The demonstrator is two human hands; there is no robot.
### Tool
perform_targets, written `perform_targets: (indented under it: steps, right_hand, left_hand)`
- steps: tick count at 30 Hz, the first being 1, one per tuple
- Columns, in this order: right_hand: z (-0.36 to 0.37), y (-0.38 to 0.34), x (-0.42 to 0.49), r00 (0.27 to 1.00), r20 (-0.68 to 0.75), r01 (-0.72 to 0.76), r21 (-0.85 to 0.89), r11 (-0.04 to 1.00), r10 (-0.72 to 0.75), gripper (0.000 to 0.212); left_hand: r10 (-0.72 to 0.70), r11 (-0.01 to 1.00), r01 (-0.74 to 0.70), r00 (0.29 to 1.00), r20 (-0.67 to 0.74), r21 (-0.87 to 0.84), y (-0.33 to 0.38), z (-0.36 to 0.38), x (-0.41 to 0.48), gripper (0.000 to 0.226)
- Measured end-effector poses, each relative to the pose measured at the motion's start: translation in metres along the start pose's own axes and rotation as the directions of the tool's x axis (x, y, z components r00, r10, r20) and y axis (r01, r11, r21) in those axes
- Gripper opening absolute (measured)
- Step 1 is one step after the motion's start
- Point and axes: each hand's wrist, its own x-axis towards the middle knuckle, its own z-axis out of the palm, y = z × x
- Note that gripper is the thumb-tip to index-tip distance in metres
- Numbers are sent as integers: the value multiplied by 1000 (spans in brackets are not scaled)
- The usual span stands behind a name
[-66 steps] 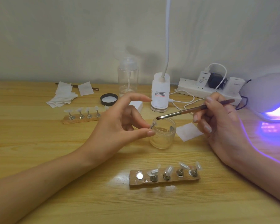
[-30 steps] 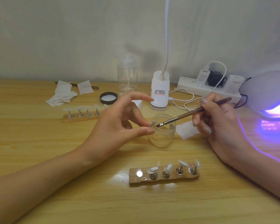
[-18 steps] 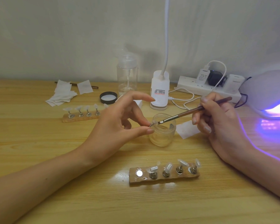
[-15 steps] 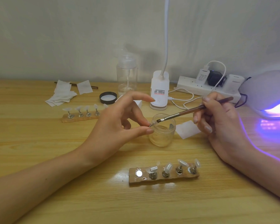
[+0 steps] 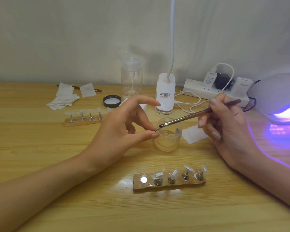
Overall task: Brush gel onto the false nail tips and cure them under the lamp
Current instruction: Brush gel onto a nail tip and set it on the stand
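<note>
My left hand [image 5: 122, 131] pinches a small nail tip on its metal stand [image 5: 156, 129] between thumb and a finger, just left of the open gel jar [image 5: 168, 139]. My right hand [image 5: 228, 129] grips a brown brush [image 5: 199, 113], and its bristles touch the held tip above the jar's rim. In front of me lies a wooden holder [image 5: 169, 185] with several tips on stands and one bare magnet at its left end. A second wooden holder [image 5: 84, 122] with several tips lies behind my left hand. The curing lamp [image 5: 279, 96] glows purple at the right.
A clear pump bottle [image 5: 131, 76], a white clip lamp base [image 5: 165, 92], a power strip [image 5: 214, 91] with cables and the black jar lid [image 5: 112, 101] stand along the back. Wipes [image 5: 64, 97] lie back left, and one wipe [image 5: 193, 133] lies right of the jar.
The brush tip has made small strokes against the held nail tip, shifting slightly up and left. My left hand has stayed nearly still.
</note>
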Motion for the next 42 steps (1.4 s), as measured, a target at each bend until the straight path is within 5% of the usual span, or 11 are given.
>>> perform_targets:
  steps: [13, 23, 33, 42]
  right_hand:
    - [-3, -2, 0, 995, -96, -1, -43, 999, -3, 20]
    - [-2, -4, -2, 987, -160, -16, 9, 1000, 17, 40]
    - [-4, -4, 0, 981, -184, -63, 19, 998, 66, 30]
    - [-6, -2, 1, 980, -187, -70, 20, 997, 72, 29]
  left_hand:
    - [44, 998, -44, 999, -1, 34, 2, 1, -1, 56]
    - [104, 994, -104, 994, -22, 15, 5, -1, -3, 49]
    - [-63, 976, 60, 998, -10, -210, 34, -23, 10, 69]
    - [-296, 943, 328, 909, 292, -64, 38, -23, -33, 77]
